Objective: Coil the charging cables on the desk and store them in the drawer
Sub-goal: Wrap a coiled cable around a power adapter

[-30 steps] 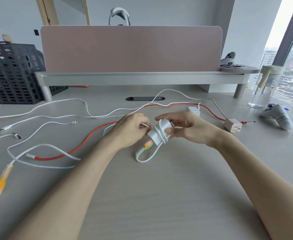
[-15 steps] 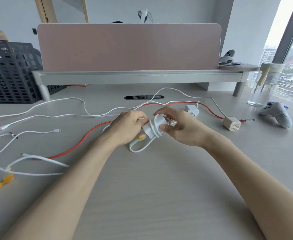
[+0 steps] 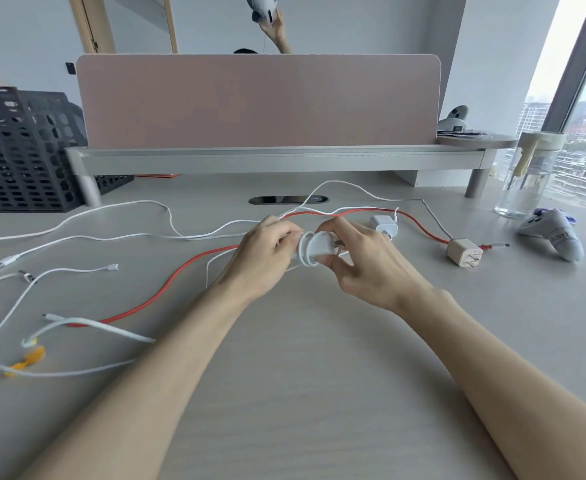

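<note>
My right hand (image 3: 364,261) pinches a white charger block (image 3: 317,249) just above the desk, its prongs pointing right. White cable is wound in loops around the block's left end. My left hand (image 3: 264,258) grips that cable at the coil. A red cable (image 3: 167,289) runs across the desk from lower left to the right. Several loose white cables (image 3: 87,233) lie to the left, one with an orange tie (image 3: 25,362). A second white charger (image 3: 385,225) and a beige charger (image 3: 464,256) lie to the right. No drawer is in view.
A black mesh crate (image 3: 18,150) stands at the back left. A grey monitor riser (image 3: 277,159) with a pink divider panel spans the back. A glass bottle (image 3: 527,178) and a game controller (image 3: 554,235) sit at the right. Another person's hand shows behind the divider.
The hanging loop and coloured connector end seen below the charger have been drawn up into the coil. The loose white cables at lower left have shifted. Both hands stay on the charger.
</note>
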`<state>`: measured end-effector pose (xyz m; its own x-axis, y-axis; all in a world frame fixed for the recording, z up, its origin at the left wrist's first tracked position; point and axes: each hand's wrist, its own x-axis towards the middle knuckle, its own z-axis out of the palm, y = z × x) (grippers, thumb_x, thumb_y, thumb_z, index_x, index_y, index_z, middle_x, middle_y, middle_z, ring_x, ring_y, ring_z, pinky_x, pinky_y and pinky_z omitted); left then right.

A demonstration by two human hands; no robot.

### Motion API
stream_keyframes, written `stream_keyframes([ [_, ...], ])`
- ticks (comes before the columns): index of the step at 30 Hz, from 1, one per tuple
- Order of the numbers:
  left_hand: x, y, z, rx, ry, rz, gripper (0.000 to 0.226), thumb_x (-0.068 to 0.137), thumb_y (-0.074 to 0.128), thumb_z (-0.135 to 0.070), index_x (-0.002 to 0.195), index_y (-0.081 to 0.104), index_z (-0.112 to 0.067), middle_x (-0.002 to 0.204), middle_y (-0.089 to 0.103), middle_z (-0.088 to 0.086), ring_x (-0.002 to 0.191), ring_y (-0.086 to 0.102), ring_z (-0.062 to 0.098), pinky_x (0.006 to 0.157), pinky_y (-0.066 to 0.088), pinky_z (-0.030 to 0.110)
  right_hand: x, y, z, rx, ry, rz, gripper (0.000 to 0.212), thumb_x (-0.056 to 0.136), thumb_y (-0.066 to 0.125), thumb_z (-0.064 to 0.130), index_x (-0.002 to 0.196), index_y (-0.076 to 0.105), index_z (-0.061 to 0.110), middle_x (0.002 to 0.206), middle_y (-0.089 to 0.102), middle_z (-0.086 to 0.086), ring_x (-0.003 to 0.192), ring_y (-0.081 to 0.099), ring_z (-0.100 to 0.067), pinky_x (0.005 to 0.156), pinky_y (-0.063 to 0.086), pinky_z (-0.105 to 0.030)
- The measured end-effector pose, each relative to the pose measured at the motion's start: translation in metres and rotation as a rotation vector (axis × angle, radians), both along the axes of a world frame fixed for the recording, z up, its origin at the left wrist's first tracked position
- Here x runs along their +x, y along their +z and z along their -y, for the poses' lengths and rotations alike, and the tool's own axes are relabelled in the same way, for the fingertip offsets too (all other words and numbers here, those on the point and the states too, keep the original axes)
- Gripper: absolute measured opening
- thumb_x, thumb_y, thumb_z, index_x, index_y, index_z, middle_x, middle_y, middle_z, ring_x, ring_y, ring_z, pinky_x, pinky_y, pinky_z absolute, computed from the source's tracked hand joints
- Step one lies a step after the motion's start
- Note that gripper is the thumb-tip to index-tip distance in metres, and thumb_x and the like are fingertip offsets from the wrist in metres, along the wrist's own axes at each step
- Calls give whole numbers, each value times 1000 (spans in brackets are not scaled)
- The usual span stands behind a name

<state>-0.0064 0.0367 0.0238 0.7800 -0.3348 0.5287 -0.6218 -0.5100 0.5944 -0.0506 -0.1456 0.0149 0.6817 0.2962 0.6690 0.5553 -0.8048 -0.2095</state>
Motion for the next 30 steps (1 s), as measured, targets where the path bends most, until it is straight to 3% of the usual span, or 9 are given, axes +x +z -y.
stream_keyframes([
  [4, -1, 2, -1, -95, -49, -62, 25, 99, 45, -16, 101, 69, -17, 82, 47, -10, 74, 48, -6, 66, 32, 7, 2, 0, -2, 42, 9, 21, 31, 88, 67, 14, 116, 54, 12, 98, 68, -2, 86, 65, -30, 70, 52, -45],
  [8, -3, 1, 0, -110, -84, -82, 24, 100, 43, -16, 98, 68, -20, 84, 46, -8, 71, 47, -4, 65, 32, 10, 1, -2, -6, 46, 7, 37, 38, 88, 67, 9, 124, 55, 10, 98, 71, -6, 88, 66, -34, 71, 52, -45],
  [11, -2, 0, -1, -92, -79, -80, 24, 100, 44, -18, 99, 68, -19, 84, 48, -7, 74, 48, 1, 67, 33, 15, 2, -3, -6, 38, 3, 26, 43, 88, 65, 7, 130, 54, 9, 104, 70, -6, 90, 65, -31, 72, 49, -38],
  [17, -4, 0, 4, -48, 16, -4, 29, 100, 43, -17, 117, 67, -18, 88, 54, -17, 80, 49, -1, 69, 33, 12, 5, -3, -5, 54, -104, 40, 34, 88, 63, 5, 120, 56, 8, 96, 67, -7, 87, 62, -33, 68, 47, -40],
  [19, -6, 0, 6, -93, 16, 15, 30, 101, 41, -14, 116, 66, -19, 85, 58, -14, 71, 50, -6, 63, 33, 10, 7, -3, -4, 118, -165, 44, 30, 89, 63, 9, 118, 56, 9, 94, 67, -10, 86, 62, -35, 67, 47, -40],
  [21, -9, -1, 10, -174, -29, -43, 30, 101, 38, -10, 111, 63, -24, 78, 56, -13, 57, 46, -4, 57, 33, 13, 9, -3, -4, 200, -228, 41, 27, 90, 63, 11, 116, 56, 9, 91, 66, -8, 82, 62, -34, 66, 45, -39],
  [25, -17, 0, 17, -348, -236, -344, 28, 104, 33, -13, 105, 56, -30, 73, 55, -7, 46, 34, 2, 51, 30, 19, 7, 2, 0, 435, -320, 7, 23, 90, 65, 19, 111, 58, 13, 85, 64, 1, 73, 58, -24, 68, 43, -36],
  [27, -22, -1, 18, -338, -344, -457, 32, 105, 31, -16, 111, 56, -33, 73, 54, -3, 47, 29, 6, 49, 27, 18, 4, 5, 2, 556, -325, 14, 19, 89, 66, 21, 106, 60, 14, 84, 66, 2, 75, 60, -20, 71, 48, -37],
  [30, -26, -6, 22, -266, -374, -522, 35, 105, 29, -17, 119, 56, -34, 76, 56, -1, 50, 28, 9, 50, 25, 22, 3, 8, 1, 742, -264, -39, 14, 89, 68, 24, 100, 62, 17, 83, 67, 9, 78, 62, -6, 70, 49, -26],
])
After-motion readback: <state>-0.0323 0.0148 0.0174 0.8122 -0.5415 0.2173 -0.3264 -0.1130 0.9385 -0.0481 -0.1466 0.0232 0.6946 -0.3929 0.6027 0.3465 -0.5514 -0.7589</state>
